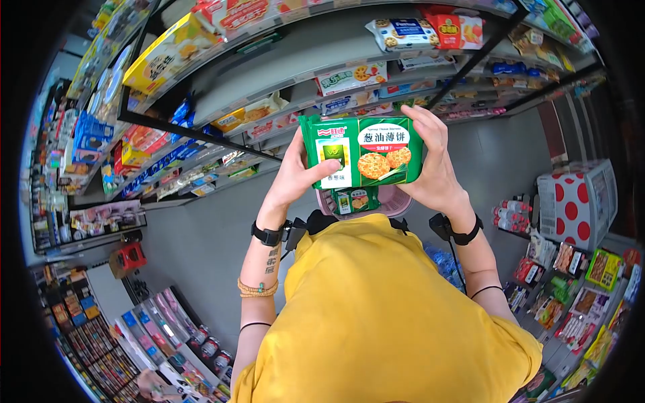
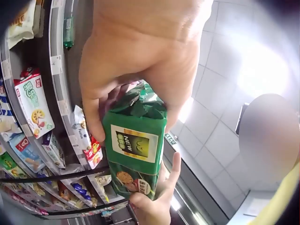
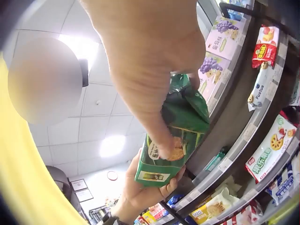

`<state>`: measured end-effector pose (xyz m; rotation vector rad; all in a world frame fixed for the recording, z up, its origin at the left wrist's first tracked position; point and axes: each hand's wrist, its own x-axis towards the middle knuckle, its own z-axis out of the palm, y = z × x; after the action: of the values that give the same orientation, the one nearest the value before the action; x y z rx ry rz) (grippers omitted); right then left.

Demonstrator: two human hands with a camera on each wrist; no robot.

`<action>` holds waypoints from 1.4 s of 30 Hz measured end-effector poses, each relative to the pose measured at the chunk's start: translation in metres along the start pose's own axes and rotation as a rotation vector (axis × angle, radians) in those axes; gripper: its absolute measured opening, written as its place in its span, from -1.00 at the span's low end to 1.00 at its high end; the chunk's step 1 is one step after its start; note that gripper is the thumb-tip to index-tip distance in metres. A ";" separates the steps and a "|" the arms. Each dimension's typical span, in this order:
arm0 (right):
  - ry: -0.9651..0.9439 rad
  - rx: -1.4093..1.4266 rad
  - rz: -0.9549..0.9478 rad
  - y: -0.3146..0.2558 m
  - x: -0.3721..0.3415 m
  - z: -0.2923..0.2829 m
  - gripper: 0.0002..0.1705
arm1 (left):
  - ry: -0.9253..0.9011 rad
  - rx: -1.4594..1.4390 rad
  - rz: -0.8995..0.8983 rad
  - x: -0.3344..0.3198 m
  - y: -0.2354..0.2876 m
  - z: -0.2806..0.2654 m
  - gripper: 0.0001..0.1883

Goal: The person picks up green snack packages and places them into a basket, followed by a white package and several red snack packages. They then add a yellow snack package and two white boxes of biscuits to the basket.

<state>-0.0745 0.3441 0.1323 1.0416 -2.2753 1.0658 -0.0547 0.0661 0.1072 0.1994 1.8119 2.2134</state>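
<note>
A green biscuit packet with pictures of round crackers is held up between both hands in the head view. The left hand grips its left end, thumb on the front. At its right end the right hand grips it, fingers over the top edge. The left wrist view shows the packet end-on below the left hand. In the right wrist view the right hand has its thumb on the packet. Another green packet lies in a pink basket below.
Shelves of packaged snacks stand ahead, with a white biscuit pack on an upper level. A red-dotted white box is at the right, near bottles. Grey floor shows at the left, and more goods line both sides.
</note>
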 end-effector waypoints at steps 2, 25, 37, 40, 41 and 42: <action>0.058 -0.007 0.098 -0.007 -0.006 -0.010 0.43 | 0.014 -0.047 0.039 0.006 0.001 0.008 -0.11; 0.412 1.389 0.704 0.045 -0.083 0.013 -0.22 | -0.193 0.048 0.271 0.015 0.013 0.045 -0.01; 0.376 1.498 0.736 0.056 -0.097 0.024 -0.34 | -0.155 0.055 0.239 0.008 0.010 0.051 -0.25; 0.364 1.507 0.757 0.055 -0.095 0.027 -0.36 | -0.124 0.027 0.204 0.006 0.008 0.053 -0.29; 0.361 1.511 0.765 0.055 -0.095 0.027 -0.37 | -0.134 0.055 0.196 0.005 0.008 0.052 -0.34; 0.353 1.515 0.782 0.057 -0.097 0.029 -0.39 | -0.144 0.082 0.188 0.004 0.008 0.051 -0.39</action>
<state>-0.0586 0.3898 0.0266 0.1369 -1.2547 3.1361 -0.0453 0.1136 0.1247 0.5525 1.8740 2.1819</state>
